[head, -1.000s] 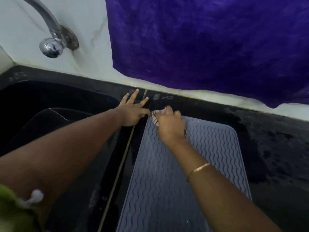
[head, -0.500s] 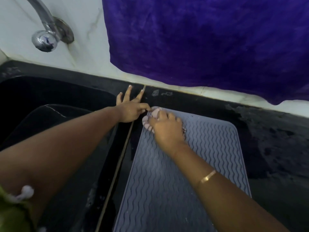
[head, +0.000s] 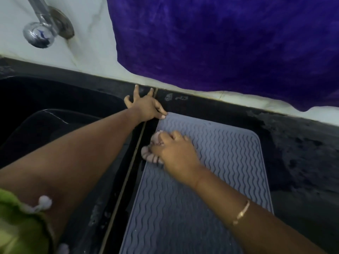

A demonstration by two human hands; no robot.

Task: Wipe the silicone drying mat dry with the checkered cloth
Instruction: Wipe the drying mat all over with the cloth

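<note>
A grey silicone drying mat (head: pixel 211 180) with wavy ridges lies on the black counter, right of the sink. My right hand (head: pixel 174 153) presses a bunched checkered cloth (head: pixel 150 156) onto the mat near its left edge; only the cloth's pale striped folds show past my fingers. My left hand (head: pixel 145 107) rests at the mat's far left corner, fingers spread on the counter and thumb touching the mat's edge.
A black sink (head: pixel 45 116) lies to the left, with a chrome tap (head: pixel 39 33) on the white wall above it. A purple towel (head: pixel 229 43) hangs over the wall behind the mat. Wet black counter (head: pixel 302 153) extends to the right.
My right hand has dragged the cloth from the mat's far left corner toward me along the left edge. My left hand has stayed at that corner.
</note>
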